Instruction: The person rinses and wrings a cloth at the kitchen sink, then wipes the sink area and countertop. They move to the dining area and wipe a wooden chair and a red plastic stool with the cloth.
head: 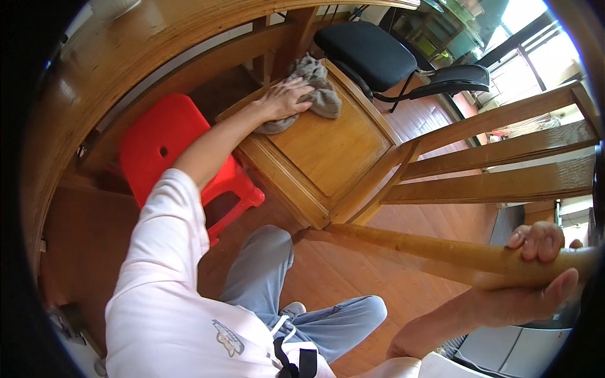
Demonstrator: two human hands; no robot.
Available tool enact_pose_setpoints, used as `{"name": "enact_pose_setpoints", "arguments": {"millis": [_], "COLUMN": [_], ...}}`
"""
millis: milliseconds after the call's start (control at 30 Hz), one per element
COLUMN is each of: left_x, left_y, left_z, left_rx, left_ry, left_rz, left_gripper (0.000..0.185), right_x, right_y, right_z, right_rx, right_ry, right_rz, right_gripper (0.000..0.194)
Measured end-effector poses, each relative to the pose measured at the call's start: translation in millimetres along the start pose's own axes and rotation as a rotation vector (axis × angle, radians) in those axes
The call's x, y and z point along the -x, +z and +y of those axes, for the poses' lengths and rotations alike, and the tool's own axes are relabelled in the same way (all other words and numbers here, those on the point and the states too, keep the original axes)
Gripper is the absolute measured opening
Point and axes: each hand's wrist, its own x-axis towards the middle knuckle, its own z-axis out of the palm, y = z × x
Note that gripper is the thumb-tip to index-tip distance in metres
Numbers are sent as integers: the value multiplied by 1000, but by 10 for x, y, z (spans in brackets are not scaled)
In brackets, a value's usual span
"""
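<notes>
My left hand (283,98) lies palm down on a crumpled grey cloth (324,97), pressing it against the far left part of a wooden chair's seat (331,146). The cloth bunches up past my fingertips, and part of it shows below my wrist. At the right, my right hand (543,264) is wrapped around the rounded wooden post of the chair's backrest (439,248), thumb below and fingertips above. The backrest's wooden slats (501,149) stretch to the right of the seat.
A red plastic stool (165,137) stands under my left forearm, beside the chair. Beyond the seat is a black padded chair (366,54) with armrests. A wooden table edge (156,28) curves along the top left. My bent knees are near the wooden floor (326,279).
</notes>
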Motion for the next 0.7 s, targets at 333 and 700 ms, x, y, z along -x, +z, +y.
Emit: {"name": "enact_pose_setpoints", "arguments": {"millis": [333, 700], "left_x": [1729, -220], "left_y": [-831, 96], "left_z": [215, -6], "left_rx": [-144, -54], "left_ry": [-188, -352], "left_rz": [-248, -21], "left_gripper": [73, 68], "right_x": [-10, 62], "right_y": [3, 131], "right_z": [17, 31], "right_rx": [23, 42], "right_ry": [45, -93], "right_rz": [62, 52], "right_gripper": [64, 44]}}
